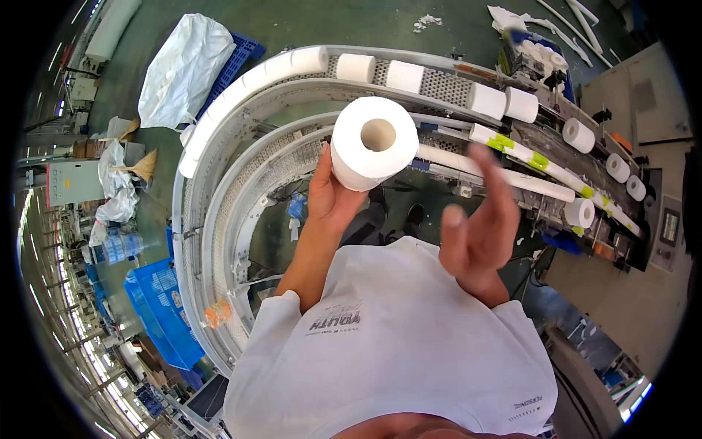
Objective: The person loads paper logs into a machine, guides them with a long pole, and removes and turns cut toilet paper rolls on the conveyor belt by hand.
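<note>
A white toilet paper roll (351, 150) with a cardboard core is held up in front of me, its round end turned toward the camera. My left hand (330, 194) grips it from the left and below. To the right of the roll, my right hand (484, 223) is raised with fingers extended and thumb apart, touching nothing; its fingertips are slightly blurred. Behind the held roll runs a curved conveyor (274, 91) carrying a row of white rolls (256, 71). Spaced-out single rolls (404, 76) sit along its far stretch.
At right, a machine with a control panel (667, 228) stands by long white tubes with yellow-green marks (537, 157). A blue crate (164, 311) lies left of the conveyor. Beyond it are a white plastic bag (183, 69) and a broom (142, 167). An orange item (217, 313) rests on the conveyor.
</note>
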A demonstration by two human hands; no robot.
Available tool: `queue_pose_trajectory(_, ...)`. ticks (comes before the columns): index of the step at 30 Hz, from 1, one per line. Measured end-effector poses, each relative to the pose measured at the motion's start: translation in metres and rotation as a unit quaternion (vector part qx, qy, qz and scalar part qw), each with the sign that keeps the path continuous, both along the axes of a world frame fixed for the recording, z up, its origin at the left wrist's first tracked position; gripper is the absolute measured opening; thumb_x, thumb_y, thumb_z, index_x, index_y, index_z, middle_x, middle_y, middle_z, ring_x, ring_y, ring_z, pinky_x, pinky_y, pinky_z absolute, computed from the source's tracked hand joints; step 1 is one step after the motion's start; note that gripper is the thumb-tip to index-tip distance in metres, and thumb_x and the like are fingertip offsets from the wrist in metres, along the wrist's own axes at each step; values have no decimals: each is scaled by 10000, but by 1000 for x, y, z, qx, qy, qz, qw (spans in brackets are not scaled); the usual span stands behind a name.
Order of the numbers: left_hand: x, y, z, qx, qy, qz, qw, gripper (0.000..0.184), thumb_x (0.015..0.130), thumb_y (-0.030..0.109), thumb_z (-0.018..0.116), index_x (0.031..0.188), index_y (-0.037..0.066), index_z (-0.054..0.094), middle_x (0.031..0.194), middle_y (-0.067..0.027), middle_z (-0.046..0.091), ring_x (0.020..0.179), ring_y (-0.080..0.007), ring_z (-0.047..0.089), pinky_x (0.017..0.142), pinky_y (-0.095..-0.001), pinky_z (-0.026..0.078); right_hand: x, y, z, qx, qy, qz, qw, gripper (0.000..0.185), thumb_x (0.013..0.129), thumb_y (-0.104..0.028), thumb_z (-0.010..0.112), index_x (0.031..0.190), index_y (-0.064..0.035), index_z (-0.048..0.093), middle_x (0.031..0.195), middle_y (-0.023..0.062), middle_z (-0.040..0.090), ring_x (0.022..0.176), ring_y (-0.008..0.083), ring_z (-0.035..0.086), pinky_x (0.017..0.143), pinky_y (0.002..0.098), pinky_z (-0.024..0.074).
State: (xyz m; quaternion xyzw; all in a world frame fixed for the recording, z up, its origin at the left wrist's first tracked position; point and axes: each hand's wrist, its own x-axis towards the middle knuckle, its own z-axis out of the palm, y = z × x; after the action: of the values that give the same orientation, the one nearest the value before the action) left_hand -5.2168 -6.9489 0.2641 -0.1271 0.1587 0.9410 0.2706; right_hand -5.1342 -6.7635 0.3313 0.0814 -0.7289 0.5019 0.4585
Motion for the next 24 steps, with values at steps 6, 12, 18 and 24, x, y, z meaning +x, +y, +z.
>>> queue_pose_trajectory(6,2,-7,-15,-23,10,12,1000,528,985,355,545,1424,82,436,1455,-114,472,1357,-302,424,1158,-529,296,22,-52,-13,242,54,353,902,342,808,-121,703,1113,22,649,1068,157,676,1008,310,656,925,409,527)
queue_pose_trajectory(12,1,0,-6,12,-17,-1,1000,485,951,279,582,1373,57,491,1376,-131,553,1300,-292,499,1150,-516,318,3,2,-6,83,-68,70,992,369,786,-87,737,1122,36,649,964,148,714,867,309,688,844,404,554)
queue_pose_trajectory(18,3,-8,-32,84,-12,-38,996,431,903,330,611,1228,47,594,1049,-125,687,978,-234,658,978,-455,491,-2,12,-35,-106,-236,210,943,937,721,-163,832,1487,-16,311,1494,181,395,1390,325,386,1139,412,316)
queue_pose_trajectory(24,9,4,-21,89,23,-46,995,442,905,321,602,1213,6,563,979,-118,581,908,-241,545,792,-362,525,-8,-2,-36,-56,-269,234,932,980,707,-193,847,1498,-42,288,1496,180,384,1382,347,382,1128,432,332)
